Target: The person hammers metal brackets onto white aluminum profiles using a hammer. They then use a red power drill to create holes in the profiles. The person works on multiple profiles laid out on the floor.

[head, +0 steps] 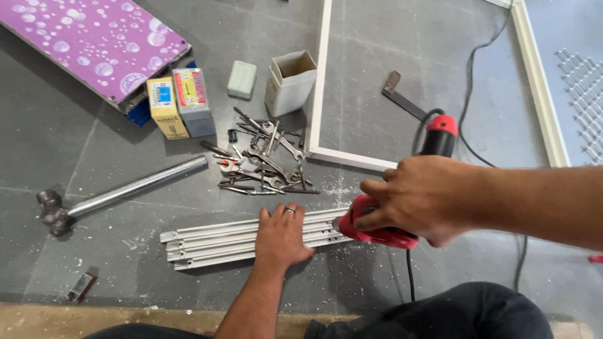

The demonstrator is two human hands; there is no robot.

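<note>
My left hand (pixel 282 236) lies flat, fingers together, pressing down on a bundle of white metal channel strips (pixel 210 242) that rest on the grey floor. A ring is on one finger. My right hand (pixel 419 196) grips a red and black corded power drill (pixel 384 235), whose nose meets the right end of the strips beside my left hand. The drill's rear handle (pixel 440 133) sticks up behind my right hand. White swarf is scattered on the floor around the strips.
A pile of spanners and bits (pixel 264 160) lies just beyond the strips. A hammer with a metal pipe handle (pixel 119 196) is at left. Small boxes (pixel 181 103), a white container (pixel 290 81), a white frame (pixel 320 88), a try square (pixel 402 97) and wire mesh (pixel 584 100) lie farther off.
</note>
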